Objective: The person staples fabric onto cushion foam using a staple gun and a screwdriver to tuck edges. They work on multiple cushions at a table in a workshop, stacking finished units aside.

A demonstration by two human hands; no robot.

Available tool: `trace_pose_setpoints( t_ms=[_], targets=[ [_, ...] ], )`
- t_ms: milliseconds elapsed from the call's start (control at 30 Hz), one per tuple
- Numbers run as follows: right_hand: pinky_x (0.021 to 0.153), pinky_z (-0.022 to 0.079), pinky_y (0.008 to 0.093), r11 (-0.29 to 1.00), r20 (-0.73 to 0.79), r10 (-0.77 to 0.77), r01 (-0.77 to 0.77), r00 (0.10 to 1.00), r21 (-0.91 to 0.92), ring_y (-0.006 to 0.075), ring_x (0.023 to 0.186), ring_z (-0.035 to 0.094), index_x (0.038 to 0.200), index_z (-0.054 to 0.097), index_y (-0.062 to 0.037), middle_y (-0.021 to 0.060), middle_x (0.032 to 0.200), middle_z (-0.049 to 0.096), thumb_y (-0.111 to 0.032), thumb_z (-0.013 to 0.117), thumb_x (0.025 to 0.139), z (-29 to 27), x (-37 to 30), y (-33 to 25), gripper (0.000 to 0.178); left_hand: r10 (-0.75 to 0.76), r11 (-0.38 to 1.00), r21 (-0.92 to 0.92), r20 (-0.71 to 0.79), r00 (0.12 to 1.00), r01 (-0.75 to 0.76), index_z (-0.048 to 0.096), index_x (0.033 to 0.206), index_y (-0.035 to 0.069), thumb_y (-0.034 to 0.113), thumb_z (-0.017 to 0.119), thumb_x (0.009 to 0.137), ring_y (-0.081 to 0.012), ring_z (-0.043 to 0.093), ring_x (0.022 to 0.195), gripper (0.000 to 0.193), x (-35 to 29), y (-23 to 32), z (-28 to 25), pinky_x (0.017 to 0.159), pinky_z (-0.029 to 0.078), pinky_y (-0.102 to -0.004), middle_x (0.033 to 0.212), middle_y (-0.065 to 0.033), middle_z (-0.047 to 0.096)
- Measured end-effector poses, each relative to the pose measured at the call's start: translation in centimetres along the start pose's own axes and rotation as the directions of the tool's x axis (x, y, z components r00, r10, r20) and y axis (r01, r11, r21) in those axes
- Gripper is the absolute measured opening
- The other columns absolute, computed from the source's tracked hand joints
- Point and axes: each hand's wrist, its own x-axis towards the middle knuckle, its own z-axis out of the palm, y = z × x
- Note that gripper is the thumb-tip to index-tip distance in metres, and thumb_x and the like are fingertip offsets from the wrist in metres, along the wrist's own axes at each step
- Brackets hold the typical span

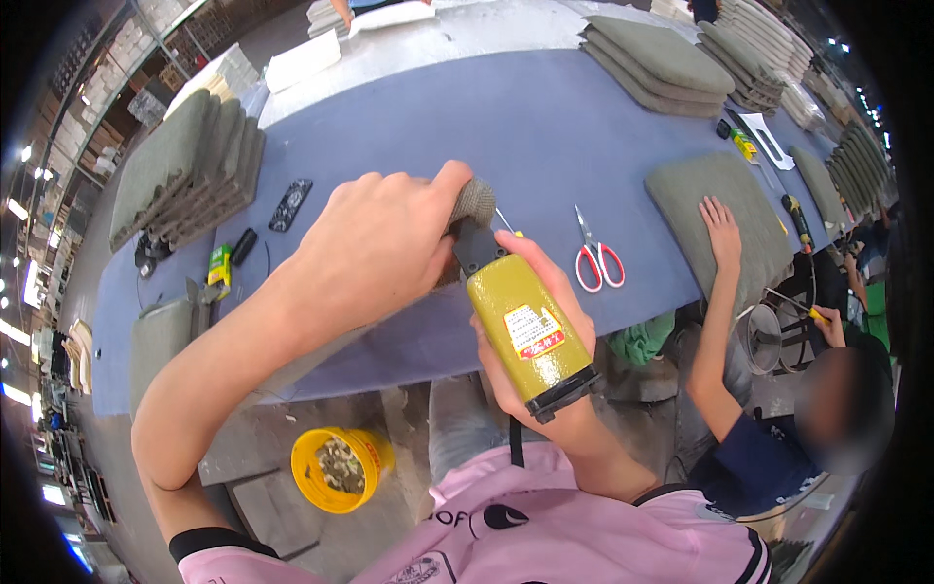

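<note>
My left hand (375, 234) is closed on a grey-green fabric piece (475, 202), whose rounded edge stands up by the thumb. Most of that piece is hidden under my hand and forearm. Wrapped around an olive-yellow handheld power tool (525, 326) is my right hand (576, 316). The tool has a black end cap and a dark metal head, which meets the fabric near my left fingers; the contact itself is partly covered. Just beyond lies a thin tool with a yellow end (518, 234), partly hidden. Red-and-white-handled scissors (589, 243) lie to the right.
Grey-green cushions are stacked at left (185, 175) and far right (652, 68) on the blue table (418, 107). A dark phone-like object (290, 204) and a yellow-green box (219, 271) lie left. Below stands a yellow bucket (375, 457) of scraps. At right, a co-worker's hand (720, 229) rests on a cushion (681, 195).
</note>
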Motion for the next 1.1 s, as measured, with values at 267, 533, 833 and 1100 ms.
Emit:
trace_pose_setpoints(
  t_ms=[267,533,833,1100],
  targets=[
    [0.090,0.055,0.0278,0.985,-0.049,0.018,-0.009,0.999,0.173,0.0127,0.093,0.069,0.156,0.054,0.0007,0.0060,0.103,0.073,0.006,0.074,0.090,-0.6,-3.6,0.8,0.069,-0.063,0.998,0.028,-0.005,0.998,0.063,0.056,0.136,0.006,0.006,0.072,0.088,-0.0474,0.071,0.092,0.050,-1.8,4.0,1.4,0.081,0.052,-0.0577,0.096,-0.0218,0.076],
    [0.103,0.056,0.0382,0.990,0.115,0.050,-0.065,0.992,0.127,0.0294,0.114,0.075,0.150,0.063,-0.0021,0.0151,0.128,0.076,-0.001,0.081,0.083,-13.4,-9.0,2.2,0.069,0.127,0.990,-0.066,0.098,0.987,-0.121,0.057,0.142,0.010,0.028,0.076,0.087,-0.0431,0.070,0.115,0.060,-1.7,9.7,3.3,0.108,0.048,-0.0628,0.119,-0.0196,0.076],
    [0.101,0.057,0.0560,0.602,-0.149,0.476,-0.445,0.867,-0.663,0.0534,0.119,0.068,0.158,0.049,-0.0073,0.0268,0.147,0.057,-0.022,0.085,0.088,-17.5,-3.9,17.0,0.081,0.159,0.983,-0.113,0.151,0.976,-0.143,0.074,0.123,0.010,0.046,0.073,0.089,-0.0400,0.061,0.136,0.050,3.1,11.7,22.8,0.127,0.024,-0.0743,0.127,-0.0205,0.073],
    [0.089,0.062,0.0561,0.442,0.069,0.094,0.020,0.993,-0.897,0.0518,0.105,0.075,0.134,0.070,-0.0008,0.0297,0.144,0.063,-0.040,0.079,0.093,-9.8,2.2,25.3,0.058,-0.345,0.929,-0.251,-0.317,0.884,0.273,0.073,0.129,0.012,0.040,0.062,0.107,-0.0358,0.056,0.143,0.038,3.5,-8.8,29.3,0.127,0.027,-0.0703,0.139,-0.0136,0.070]
  ],
)
